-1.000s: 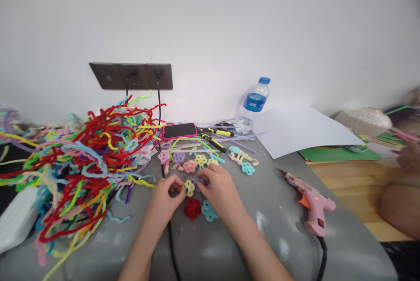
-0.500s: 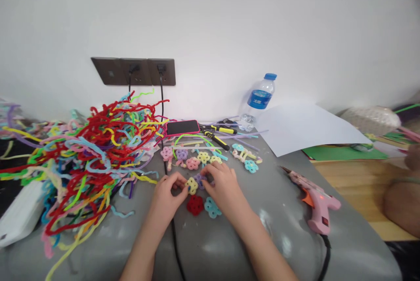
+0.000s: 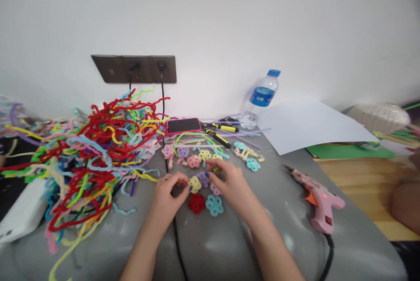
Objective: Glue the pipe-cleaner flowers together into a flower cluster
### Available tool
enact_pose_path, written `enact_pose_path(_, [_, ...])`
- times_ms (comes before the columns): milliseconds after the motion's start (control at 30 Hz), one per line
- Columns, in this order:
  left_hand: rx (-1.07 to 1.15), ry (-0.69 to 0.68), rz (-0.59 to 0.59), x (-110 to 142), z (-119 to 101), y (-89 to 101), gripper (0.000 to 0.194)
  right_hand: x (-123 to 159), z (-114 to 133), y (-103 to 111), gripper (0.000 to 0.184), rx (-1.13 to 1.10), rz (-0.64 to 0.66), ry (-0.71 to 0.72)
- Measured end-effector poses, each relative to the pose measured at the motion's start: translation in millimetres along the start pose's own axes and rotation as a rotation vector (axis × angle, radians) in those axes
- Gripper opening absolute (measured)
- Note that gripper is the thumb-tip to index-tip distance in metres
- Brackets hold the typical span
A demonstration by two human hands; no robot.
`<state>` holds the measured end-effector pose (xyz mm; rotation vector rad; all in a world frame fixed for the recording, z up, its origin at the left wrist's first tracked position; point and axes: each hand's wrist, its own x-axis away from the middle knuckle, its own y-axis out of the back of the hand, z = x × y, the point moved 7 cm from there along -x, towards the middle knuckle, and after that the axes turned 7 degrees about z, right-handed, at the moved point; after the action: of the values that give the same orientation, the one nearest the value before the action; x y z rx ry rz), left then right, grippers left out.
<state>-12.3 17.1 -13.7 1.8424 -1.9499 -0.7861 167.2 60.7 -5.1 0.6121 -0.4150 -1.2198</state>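
My left hand pinches a pale yellow pipe-cleaner flower at the middle of the grey table. Beside it my right hand pinches a purple flower, and the two flowers touch. A small pink flower lies under my right fingers. Just in front lie a red flower and a light blue flower. A row of more pastel flowers sits behind the hands.
A big tangle of coloured pipe cleaners fills the left. A phone, pliers, a water bottle and white paper stand behind. A pink glue gun lies right. Another person's arm shows at the right edge.
The view has shifted slightly. My right hand has lifted off the table and drawn back, uncovering the purple and pink flowers; my left hand stays on the yellow flower.
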Motion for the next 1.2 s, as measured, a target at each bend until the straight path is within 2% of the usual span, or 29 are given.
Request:
enact_pose_path(267, [0.019, 0.031, 0.031, 0, 3, -1.1, 0.008, 2, 2, -10, 0.021, 0.190, 0.053, -0.011])
enact_pose_path(533, [0.060, 0.036, 0.006, 1, 6, -0.8, 0.006, 0, 4, -9, 0.019, 0.147, 0.087, -0.052])
enact_pose_path(833, [0.185, 0.005, -0.110, 5, 9, 8.8, 0.012, 10, 32, 7, 0.015, 0.016, -0.011, 0.120])
enact_pose_path(1033, [0.246, -0.122, -0.158, 7, 1, 14.9, 0.006, 20, 43, 14, 0.015, -0.025, -0.059, 0.207])
enact_pose_path(1200, [0.273, -0.274, -0.201, 10, -10, 19.8, 0.012, 28, 51, 18, 0.017, -0.067, -0.083, 0.277])
